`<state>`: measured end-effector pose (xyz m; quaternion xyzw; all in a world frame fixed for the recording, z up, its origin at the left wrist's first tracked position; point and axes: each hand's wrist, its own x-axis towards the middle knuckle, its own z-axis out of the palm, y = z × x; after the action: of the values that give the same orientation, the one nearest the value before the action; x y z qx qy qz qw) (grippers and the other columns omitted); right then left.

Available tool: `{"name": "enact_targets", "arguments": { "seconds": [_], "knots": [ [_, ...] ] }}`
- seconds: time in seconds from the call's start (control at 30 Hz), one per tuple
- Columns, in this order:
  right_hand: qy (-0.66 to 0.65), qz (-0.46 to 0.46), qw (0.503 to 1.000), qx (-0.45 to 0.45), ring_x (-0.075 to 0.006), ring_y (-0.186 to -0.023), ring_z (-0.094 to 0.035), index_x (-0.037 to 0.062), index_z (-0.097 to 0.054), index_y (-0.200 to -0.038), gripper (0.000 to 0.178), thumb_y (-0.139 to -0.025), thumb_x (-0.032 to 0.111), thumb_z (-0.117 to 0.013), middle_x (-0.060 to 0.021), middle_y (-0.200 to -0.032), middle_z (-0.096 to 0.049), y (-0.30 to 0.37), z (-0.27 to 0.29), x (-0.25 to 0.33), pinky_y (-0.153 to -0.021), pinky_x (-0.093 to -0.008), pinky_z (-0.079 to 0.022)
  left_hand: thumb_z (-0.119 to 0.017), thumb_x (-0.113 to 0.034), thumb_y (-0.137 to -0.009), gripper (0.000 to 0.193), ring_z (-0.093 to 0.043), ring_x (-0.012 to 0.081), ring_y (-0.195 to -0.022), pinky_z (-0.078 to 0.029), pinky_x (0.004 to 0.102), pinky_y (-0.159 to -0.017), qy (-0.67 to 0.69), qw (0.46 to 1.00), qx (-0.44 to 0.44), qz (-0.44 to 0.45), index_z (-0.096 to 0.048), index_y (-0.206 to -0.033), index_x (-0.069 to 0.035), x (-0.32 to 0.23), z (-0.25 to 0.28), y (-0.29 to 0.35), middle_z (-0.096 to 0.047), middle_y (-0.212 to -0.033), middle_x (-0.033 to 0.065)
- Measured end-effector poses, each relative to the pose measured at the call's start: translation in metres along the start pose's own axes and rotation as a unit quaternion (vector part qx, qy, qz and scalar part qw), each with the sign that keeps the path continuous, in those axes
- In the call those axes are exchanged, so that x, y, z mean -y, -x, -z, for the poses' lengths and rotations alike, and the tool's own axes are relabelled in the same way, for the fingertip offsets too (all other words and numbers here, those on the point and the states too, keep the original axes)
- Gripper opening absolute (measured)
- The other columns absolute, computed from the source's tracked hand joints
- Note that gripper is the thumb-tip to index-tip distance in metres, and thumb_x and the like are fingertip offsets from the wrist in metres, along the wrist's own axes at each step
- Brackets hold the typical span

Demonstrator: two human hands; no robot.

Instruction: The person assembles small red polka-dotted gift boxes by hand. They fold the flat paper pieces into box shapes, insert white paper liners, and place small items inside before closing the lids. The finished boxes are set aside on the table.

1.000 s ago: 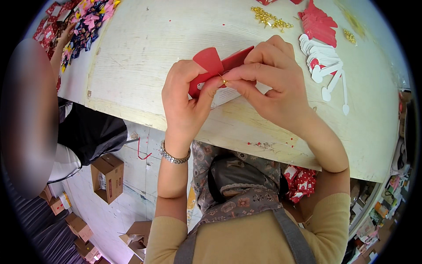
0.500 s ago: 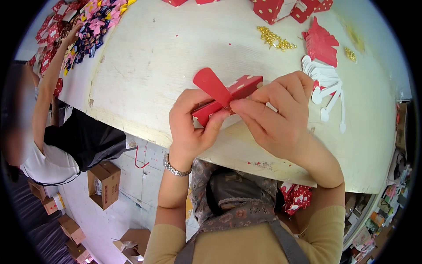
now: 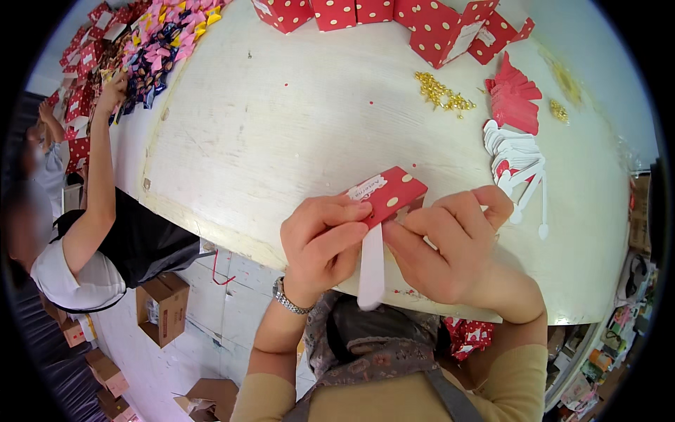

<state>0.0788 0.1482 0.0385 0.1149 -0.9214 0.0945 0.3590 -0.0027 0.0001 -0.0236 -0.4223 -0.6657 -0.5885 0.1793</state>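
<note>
My left hand [image 3: 325,243] is closed round a small red paper box [image 3: 397,193] with cream dots and a white label patch. A white strip with a rounded end [image 3: 371,274] hangs from the box's near edge, between my hands, pointing toward my lap. Against the box's lower right edge, my right hand [image 3: 446,243] has its fingers bent and closed. Whatever its fingertips grip is hidden. To the right lie a fan of white strips [image 3: 517,151], a stack of red paper pieces [image 3: 513,98] and a pile of small gold fasteners [image 3: 443,91].
Several red dotted boxes [image 3: 337,13] line the table's far edge. At the far left, a co-worker's arm [image 3: 102,162] reaches to a heap of wrapped sweets [image 3: 158,56]. Cardboard boxes [image 3: 163,309] stand on the floor; dotted red material [image 3: 467,337] sits below the table edge.
Both hands and the box have come closer to me, and the box has been turned. The strip, earlier red and pointing up-left, now shows white and points down. The co-worker's arm has shifted.
</note>
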Motion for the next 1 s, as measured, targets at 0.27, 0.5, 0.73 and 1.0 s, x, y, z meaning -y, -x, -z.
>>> {"name": "enact_targets", "arguments": {
  "seconds": [0.27, 0.5, 0.73, 1.0],
  "knots": [
    [-0.146, -0.083, 0.985, 0.048, -0.0173, -0.081, -0.055, 0.0138, -0.063, -0.087, 0.028, -0.062, 0.013, -0.077, -0.0006, -0.088, -0.059, -0.01, -0.01, -0.015, -0.088, -0.0426, -0.027, -0.07, 0.001, -0.069, 0.021, -0.065, 0.025, -0.071, -0.055, 0.0355, -0.068, -0.001, 0.999, 0.007, 0.031, -0.059, -0.083, -0.008, -0.001, 0.005, -0.007, -0.067, -0.081, 0.0072],
    [-0.322, -0.022, 0.946, 0.016, -0.0175, -0.077, -0.057, 0.0116, -0.06, -0.081, 0.018, -0.07, 0.015, -0.073, 0.0014, -0.084, -0.059, -0.005, -0.029, -0.041, -0.084, -0.0363, -0.045, -0.077, -0.014, -0.069, 0.022, -0.06, 0.0233, -0.077, -0.054, 0.0406, -0.077, -0.217, 0.974, 0.047, -0.052, -0.062, -0.085, -0.012, -0.039, 0.042, -0.032, -0.062, -0.08, 0.0001],
    [-0.342, -0.037, 0.939, -0.024, -0.0178, -0.077, -0.057, 0.011, -0.058, -0.08, 0.017, -0.072, 0.016, -0.072, 0.0006, -0.082, -0.058, 0.0, -0.036, -0.037, -0.084, -0.0357, -0.045, -0.078, -0.012, -0.063, 0.024, -0.056, 0.0216, -0.089, -0.054, 0.037, -0.074, -0.404, 0.867, 0.154, -0.248, -0.071, -0.085, -0.015, -0.042, 0.04, -0.067, -0.058, -0.091, -0.0009],
    [-0.344, -0.053, 0.937, -0.026, -0.0169, -0.073, -0.057, 0.0126, -0.063, -0.083, 0.016, -0.073, 0.016, -0.074, 0.0008, -0.086, -0.061, 0.011, -0.042, -0.035, -0.085, -0.0388, -0.044, -0.068, 0.004, -0.067, 0.029, -0.067, 0.0246, -0.073, -0.055, 0.0285, -0.065, -0.268, 0.926, 0.263, -0.03, -0.069, -0.095, -0.004, -0.037, 0.038, -0.068, -0.069, -0.091, 0.0112]
  ]
}}
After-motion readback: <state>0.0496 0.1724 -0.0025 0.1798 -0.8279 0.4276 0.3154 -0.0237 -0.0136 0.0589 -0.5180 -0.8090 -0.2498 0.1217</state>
